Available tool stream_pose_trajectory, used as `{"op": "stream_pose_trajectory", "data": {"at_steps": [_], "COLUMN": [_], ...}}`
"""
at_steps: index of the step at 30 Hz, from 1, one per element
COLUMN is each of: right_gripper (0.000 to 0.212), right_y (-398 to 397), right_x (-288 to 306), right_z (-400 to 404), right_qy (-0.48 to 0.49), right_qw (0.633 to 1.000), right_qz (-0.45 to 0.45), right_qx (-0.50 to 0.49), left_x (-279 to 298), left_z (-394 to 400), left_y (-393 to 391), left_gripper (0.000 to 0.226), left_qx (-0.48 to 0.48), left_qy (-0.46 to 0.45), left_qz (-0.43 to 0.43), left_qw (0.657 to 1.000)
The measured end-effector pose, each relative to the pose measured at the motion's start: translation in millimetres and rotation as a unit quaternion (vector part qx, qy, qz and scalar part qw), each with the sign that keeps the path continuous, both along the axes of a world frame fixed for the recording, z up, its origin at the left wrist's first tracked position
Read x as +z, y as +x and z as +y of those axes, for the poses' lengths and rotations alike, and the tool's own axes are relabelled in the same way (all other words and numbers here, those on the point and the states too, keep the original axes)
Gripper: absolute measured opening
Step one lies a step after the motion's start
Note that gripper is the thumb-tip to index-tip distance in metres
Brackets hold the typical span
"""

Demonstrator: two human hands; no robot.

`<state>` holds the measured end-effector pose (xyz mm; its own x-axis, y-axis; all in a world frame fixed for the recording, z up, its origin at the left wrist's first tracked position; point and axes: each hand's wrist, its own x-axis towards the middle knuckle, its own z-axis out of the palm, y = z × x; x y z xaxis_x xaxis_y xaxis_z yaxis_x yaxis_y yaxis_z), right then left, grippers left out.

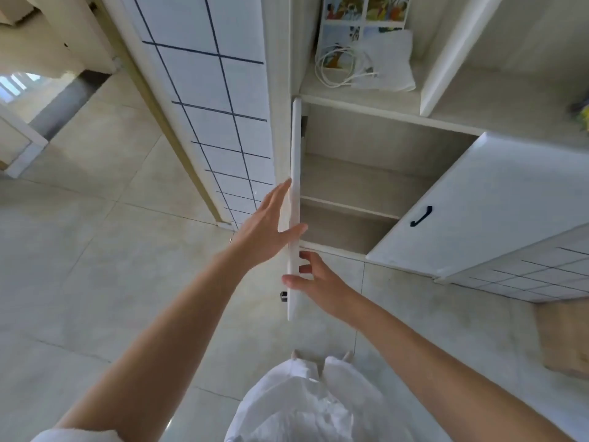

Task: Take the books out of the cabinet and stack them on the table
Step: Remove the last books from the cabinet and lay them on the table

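Observation:
The low white cabinet (366,145) stands with both doors swung out. Its two inner shelves (350,204) show no books. I see the left door (294,148) edge-on, straight ahead. My left hand (264,231) lies flat on the door's outer face, and its thumb crosses the front edge. My right hand (322,279) is just below on the inner side, fingers curled against the panel and thumb over the edge. A thin item with a colourful illustrated cover (350,23), possibly a book, leans in the open shelf above.
The right door (478,202) with its black handle (420,215) juts out towards me. A white cable (338,65) and a folded white cloth (389,62) lie on the upper shelf. A wooden surface (564,339) sits at the right edge. Pale floor tiles (95,250) spread to the left.

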<state>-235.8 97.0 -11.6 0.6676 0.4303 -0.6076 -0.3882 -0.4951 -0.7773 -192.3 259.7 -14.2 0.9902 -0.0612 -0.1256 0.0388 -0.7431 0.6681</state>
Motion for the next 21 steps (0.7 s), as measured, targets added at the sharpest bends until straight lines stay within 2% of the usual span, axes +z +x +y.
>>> {"op": "stream_pose_trajectory", "data": {"at_steps": [4, 9, 11, 13, 16, 21], "right_gripper": [0.049, 0.048, 0.051, 0.053, 0.051, 0.05], "right_y": [11.8, 30.4, 40.9, 50.4, 73.6, 133.0], "right_x": [2.2, 0.3, -0.7, 0.3, -6.3, -15.5], "right_z": [-49.1, -111.0, -141.4, -166.9, -205.5, -256.4], "right_qy": [0.026, 0.025, 0.019, -0.013, -0.084, -0.205], "right_qw": [0.999, 0.999, 0.997, 0.988, 0.944, 0.848], "right_qz": [0.011, -0.02, -0.057, -0.154, -0.318, -0.489], "right_qx": [-0.031, -0.03, -0.04, -0.022, 0.002, 0.015], "left_x": [-10.7, -20.6, -24.6, -27.6, -30.4, -36.8], "left_z": [-35.5, -83.2, -105.8, -124.6, -154.3, -204.0], "left_y": [25.5, 52.0, 64.5, 76.4, 96.9, 136.3], "left_gripper": [0.076, 0.062, 0.059, 0.057, 0.055, 0.056], "left_qx": [-0.041, -0.063, -0.055, -0.044, -0.04, 0.014], "left_qy": [0.047, 0.097, 0.102, 0.112, 0.139, 0.161], "left_qz": [-0.13, -0.183, -0.184, -0.186, -0.19, -0.187], "left_qw": [0.99, 0.976, 0.976, 0.975, 0.971, 0.969]}}
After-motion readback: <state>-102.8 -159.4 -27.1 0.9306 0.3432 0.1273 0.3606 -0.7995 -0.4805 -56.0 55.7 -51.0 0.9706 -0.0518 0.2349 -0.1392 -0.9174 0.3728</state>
